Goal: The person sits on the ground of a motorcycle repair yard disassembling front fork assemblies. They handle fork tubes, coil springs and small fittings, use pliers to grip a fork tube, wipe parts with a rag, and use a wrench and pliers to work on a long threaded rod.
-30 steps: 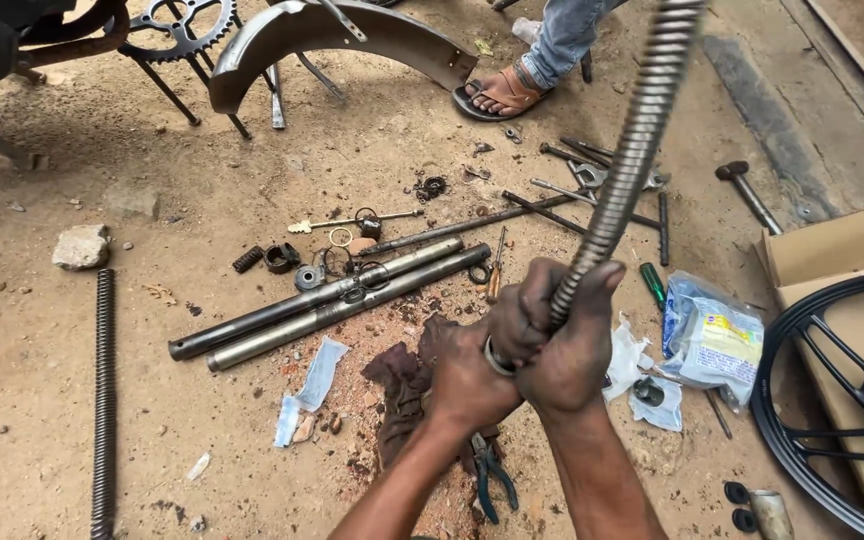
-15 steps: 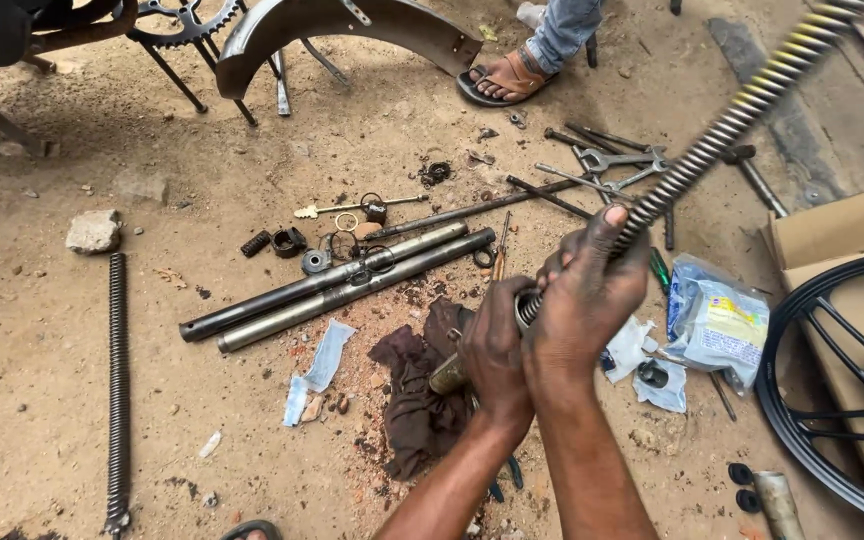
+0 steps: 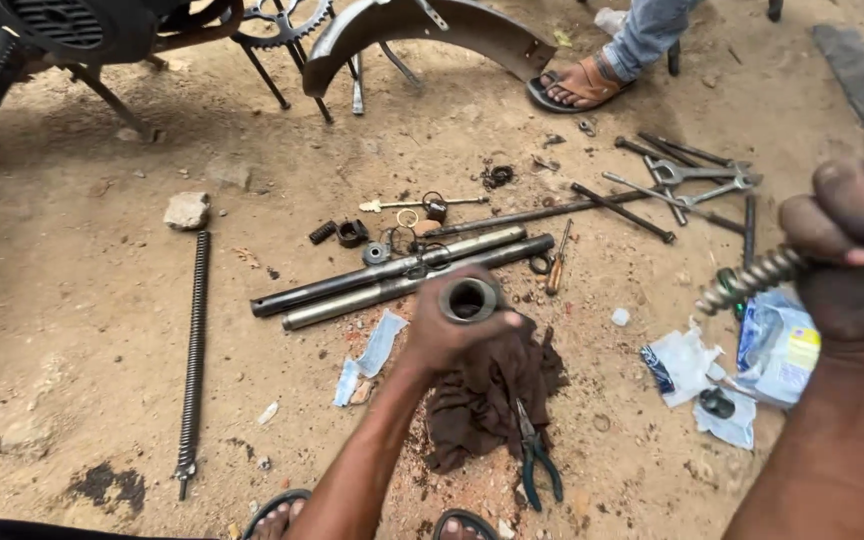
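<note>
My left hand [image 3: 442, 335] grips a short metal tube [image 3: 469, 300], its open end facing the camera, above a dark brown rag [image 3: 487, 395]. My right hand [image 3: 852, 250] is close to the camera at the right edge, closed around a coil spring [image 3: 752, 280] whose end points left, apart from the tube. Two long fork tubes [image 3: 402, 275] lie side by side on the dirt just beyond my left hand. Small rings and washers [image 3: 392, 245] lie near them.
A second long spring [image 3: 192, 350] lies at the left near a stone [image 3: 187, 210]. Pliers [image 3: 534, 455] rest by the rag. Spanners and rods [image 3: 692, 175], plastic packets [image 3: 777, 350], a mudguard [image 3: 432, 25] and another person's sandalled foot [image 3: 582, 85] lie beyond.
The spring has come out of the tube. My right hand has carried it off to the right, and my left hand stays over the rag with the tube.
</note>
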